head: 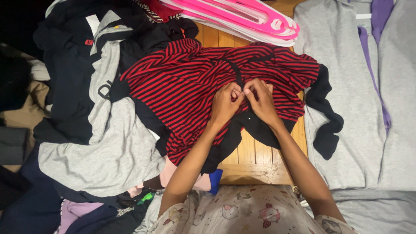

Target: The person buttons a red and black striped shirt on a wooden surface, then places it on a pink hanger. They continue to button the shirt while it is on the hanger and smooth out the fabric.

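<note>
A red-and-black striped garment (182, 82) with black trim lies spread over a wooden table (255, 169). My left hand (225, 104) and my right hand (260, 99) meet at its middle, fingertips pinched together on the fabric by the black placket. Both hands grip the striped cloth close to each other. A black sleeve or cuff (327, 125) of the garment hangs off to the right.
A heap of grey, black and navy clothes (95, 108) fills the left side. A stack of pink and white hangers (247, 17) lies at the top. Grey garments with purple trim (359, 86) cover the right. Pink and blue cloth (208, 182) pokes out near the table's front edge.
</note>
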